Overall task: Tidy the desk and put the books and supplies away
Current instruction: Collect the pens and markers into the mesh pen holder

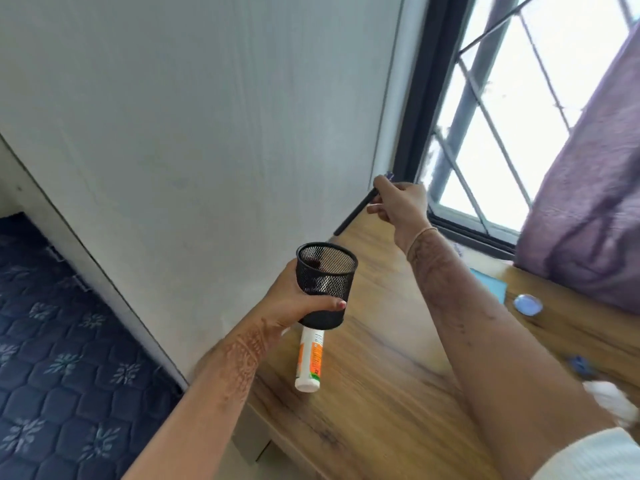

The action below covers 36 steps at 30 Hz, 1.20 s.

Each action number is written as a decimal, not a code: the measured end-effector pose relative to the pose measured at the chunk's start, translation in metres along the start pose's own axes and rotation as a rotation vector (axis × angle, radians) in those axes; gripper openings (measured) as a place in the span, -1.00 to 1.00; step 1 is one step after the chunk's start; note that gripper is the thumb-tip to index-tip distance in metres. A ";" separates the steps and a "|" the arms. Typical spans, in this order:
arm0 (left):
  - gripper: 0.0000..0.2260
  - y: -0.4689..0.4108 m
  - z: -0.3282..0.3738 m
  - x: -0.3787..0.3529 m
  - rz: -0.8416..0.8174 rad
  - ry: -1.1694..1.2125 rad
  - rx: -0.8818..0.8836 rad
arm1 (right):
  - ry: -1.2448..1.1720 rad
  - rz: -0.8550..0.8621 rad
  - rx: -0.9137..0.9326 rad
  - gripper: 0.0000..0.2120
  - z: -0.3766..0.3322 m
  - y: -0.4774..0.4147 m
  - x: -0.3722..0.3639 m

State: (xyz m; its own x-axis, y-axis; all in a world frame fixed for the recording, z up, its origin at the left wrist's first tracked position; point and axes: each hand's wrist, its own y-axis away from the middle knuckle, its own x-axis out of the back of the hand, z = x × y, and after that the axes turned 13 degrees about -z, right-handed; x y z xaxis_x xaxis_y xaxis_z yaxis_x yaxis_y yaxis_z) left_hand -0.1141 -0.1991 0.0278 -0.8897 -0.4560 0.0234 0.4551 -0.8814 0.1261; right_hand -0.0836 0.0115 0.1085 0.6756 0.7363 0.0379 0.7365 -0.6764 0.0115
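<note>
My left hand [298,303] grips a black mesh pen cup [325,284] and holds it above the wooden desk [381,393], mouth tilted up. Something small and dark lies inside the cup. Farther back, near the window corner, my right hand [398,200] pinches a dark pen [355,213] that slants down to the left, its tip above the desk's far edge. A white and orange tube [310,362] lies on the desk right under the cup.
A white panel [207,133] stands along the desk's left side. On the right of the desk lie a light blue paper [491,282], a round bluish object [527,304], a small blue item [581,365] and something white [613,400]. A purple curtain [588,220] hangs by the window.
</note>
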 end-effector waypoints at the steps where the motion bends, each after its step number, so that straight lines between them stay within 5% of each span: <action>1: -0.38 -0.003 -0.001 -0.006 -0.006 -0.028 0.011 | 0.000 0.004 0.015 -0.85 -0.005 0.010 0.008; 5: -0.29 -0.009 0.000 -0.037 -0.010 -0.073 0.043 | 0.142 -0.067 0.039 -0.77 -0.012 0.047 0.037; 13: -0.42 0.002 -0.002 -0.100 -0.059 -0.011 0.039 | 0.339 -0.273 -0.025 -0.84 0.003 0.114 0.091; 16: -0.24 0.003 -0.011 -0.118 -0.063 0.019 0.024 | 0.334 -0.283 -0.088 -0.85 0.016 0.128 0.110; 19: -0.25 0.004 -0.021 -0.131 -0.073 0.017 0.011 | 0.297 -0.217 -0.177 -0.73 0.033 0.135 0.126; 24: -0.27 -0.008 -0.034 -0.129 -0.049 0.066 0.022 | 0.156 0.153 -0.260 -0.80 0.068 0.118 0.157; 36: -0.18 -0.080 -0.041 -0.098 -0.127 0.095 0.005 | 0.905 0.152 -0.311 -0.86 0.130 0.058 0.137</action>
State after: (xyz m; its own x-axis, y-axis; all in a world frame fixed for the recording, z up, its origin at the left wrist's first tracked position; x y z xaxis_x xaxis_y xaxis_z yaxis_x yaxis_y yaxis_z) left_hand -0.0621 -0.0886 -0.0249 -0.9324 -0.3507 -0.0870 0.3387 -0.9322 0.1275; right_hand 0.0561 0.0756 -0.0152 0.3851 0.4349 0.8140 0.5138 -0.8337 0.2024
